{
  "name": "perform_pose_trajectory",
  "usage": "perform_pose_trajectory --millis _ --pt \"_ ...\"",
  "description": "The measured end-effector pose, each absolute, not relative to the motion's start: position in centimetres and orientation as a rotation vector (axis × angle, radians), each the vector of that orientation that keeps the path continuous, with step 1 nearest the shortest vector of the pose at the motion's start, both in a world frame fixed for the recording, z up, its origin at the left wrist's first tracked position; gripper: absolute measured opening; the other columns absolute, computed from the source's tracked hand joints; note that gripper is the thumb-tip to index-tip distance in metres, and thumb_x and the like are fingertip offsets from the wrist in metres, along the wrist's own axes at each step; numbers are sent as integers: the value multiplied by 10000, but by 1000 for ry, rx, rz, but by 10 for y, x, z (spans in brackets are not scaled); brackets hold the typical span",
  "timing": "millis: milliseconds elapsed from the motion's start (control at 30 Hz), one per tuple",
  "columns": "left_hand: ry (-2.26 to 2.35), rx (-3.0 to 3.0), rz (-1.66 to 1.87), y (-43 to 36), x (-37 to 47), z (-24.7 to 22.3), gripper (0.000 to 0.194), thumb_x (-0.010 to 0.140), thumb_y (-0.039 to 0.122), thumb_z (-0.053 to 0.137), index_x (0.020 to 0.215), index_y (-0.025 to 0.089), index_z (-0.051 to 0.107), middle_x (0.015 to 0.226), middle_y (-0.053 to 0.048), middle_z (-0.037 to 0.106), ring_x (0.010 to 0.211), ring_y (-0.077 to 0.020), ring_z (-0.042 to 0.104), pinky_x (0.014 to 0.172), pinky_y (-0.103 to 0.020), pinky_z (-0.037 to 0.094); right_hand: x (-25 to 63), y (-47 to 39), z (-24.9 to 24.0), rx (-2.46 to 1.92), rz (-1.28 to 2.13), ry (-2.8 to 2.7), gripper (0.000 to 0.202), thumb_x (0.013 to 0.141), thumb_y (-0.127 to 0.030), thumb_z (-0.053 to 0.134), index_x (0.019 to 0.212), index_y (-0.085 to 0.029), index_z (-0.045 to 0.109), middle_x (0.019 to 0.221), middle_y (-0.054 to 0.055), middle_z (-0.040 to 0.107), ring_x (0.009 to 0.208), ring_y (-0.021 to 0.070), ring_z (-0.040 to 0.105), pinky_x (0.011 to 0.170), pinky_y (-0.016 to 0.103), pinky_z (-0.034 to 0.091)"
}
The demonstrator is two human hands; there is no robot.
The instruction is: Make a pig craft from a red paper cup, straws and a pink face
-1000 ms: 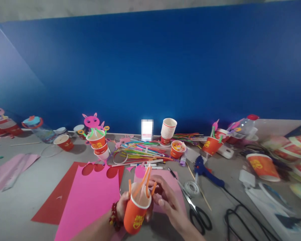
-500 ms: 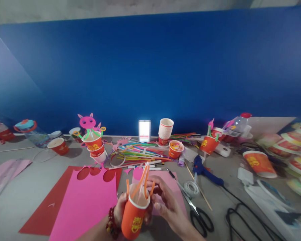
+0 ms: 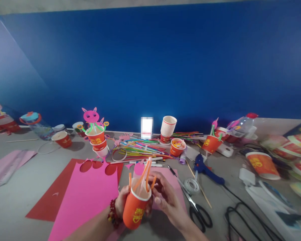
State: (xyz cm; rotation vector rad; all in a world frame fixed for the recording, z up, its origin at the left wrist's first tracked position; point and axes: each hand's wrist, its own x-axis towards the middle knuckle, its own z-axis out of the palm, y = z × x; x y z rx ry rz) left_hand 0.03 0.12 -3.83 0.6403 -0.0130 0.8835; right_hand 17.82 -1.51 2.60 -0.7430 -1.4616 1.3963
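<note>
A red paper cup [image 3: 136, 209] with yellow lettering is tilted in my left hand [image 3: 121, 205], whose fingers wrap round its left side and back. Orange strips [image 3: 143, 177] and a clear straw stand up out of the cup, and short orange pieces bend over its rim. At the cup's right side, my right hand [image 3: 167, 201] has its fingers curved and apart, near the orange piece on that rim; whether a fingertip touches it is hard to tell. Beneath the hands lies a light pink sheet [image 3: 174, 187].
Pink card [image 3: 90, 197] over red card [image 3: 50, 201] lies left. Scissors [image 3: 200, 217], a tape roll [image 3: 192, 185] and a blue glue gun [image 3: 208, 170] with its cable lie right. Behind are colourful strips [image 3: 140, 149], stacked cups [image 3: 168, 127] and a decorated cup [image 3: 96, 137].
The cup and my left hand sit slightly higher and further right in view. The background has shifted a little as the camera moved. My left hand keeps its hold on the cup.
</note>
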Motion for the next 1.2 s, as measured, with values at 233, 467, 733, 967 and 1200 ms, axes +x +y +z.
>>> perform_pose_trajectory --millis 233,467,733,967,1200 --pt "57 628 862 1 -2 -38 657 794 673 554 993 64 699 756 -119 702 650 -210 649 607 -294 471 178 -14 26 -733 1361 -1487 612 860 -634 635 1360 -302 512 1286 110 557 999 250 619 903 389 545" --pt "145 742 896 0 -2 -19 666 765 692 607 1015 85 713 799 -126 720 678 -220 665 617 -301 501 178 -13 20 -770 1312 -1482 627 862 -641 623 1374 -293 522 1235 116 598 1050 287 612 940 424 531" --pt "839 1453 1523 1 -5 13 908 692 408 832 1468 244 389 1285 -132 633 1213 -334 592 1003 -439 503 178 -8 27 -772 1167 -1428 581 913 -627 559 1388 -295 520 1352 128 557 1094 283 593 859 390 556" --pt "1305 1890 1621 4 -7 3 979 731 329 806 1534 268 250 1351 -140 594 1192 -312 632 972 -442 560 171 -13 12 -782 1223 -1495 624 894 -554 652 1438 -321 453 1396 115 542 1142 282 602 949 424 541" --pt "1408 1999 1642 5 -2 12 955 763 428 788 1529 220 256 1305 -160 626 1156 -296 667 934 -408 594 167 -14 15 -842 1245 -1461 524 928 -457 642 1402 -295 489 1340 116 580 1068 256 644 875 371 574"
